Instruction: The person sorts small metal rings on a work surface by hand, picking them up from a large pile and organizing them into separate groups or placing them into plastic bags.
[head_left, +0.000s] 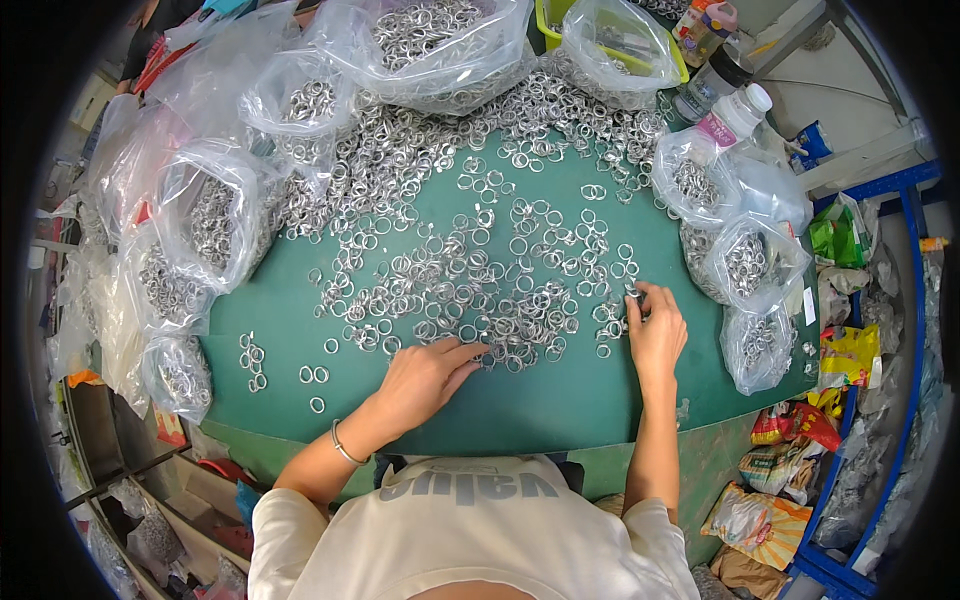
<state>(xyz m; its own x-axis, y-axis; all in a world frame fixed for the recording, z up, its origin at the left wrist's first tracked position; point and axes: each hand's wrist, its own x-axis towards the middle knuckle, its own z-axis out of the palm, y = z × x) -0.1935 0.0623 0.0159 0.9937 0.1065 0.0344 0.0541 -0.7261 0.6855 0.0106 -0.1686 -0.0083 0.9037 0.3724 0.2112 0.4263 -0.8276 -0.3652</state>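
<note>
Silver metal rings lie spread in a loose heap over the middle of the green tabletop. My left hand reaches in at the heap's near edge, fingers stretched to the right and apart, the tips touching rings. On the heap's right side, my right hand has its thumb and fingers pinched together on a ring, which the fingertips partly hide. A small cluster of rings lies just left of that hand. Further left, a few separate rings rest apart from the heap.
A dense bank of rings curves along the far side. Clear plastic bags of rings stand left, far and right. Bottles stand far right. A blue rack is beyond the table; drawers sit lower left.
</note>
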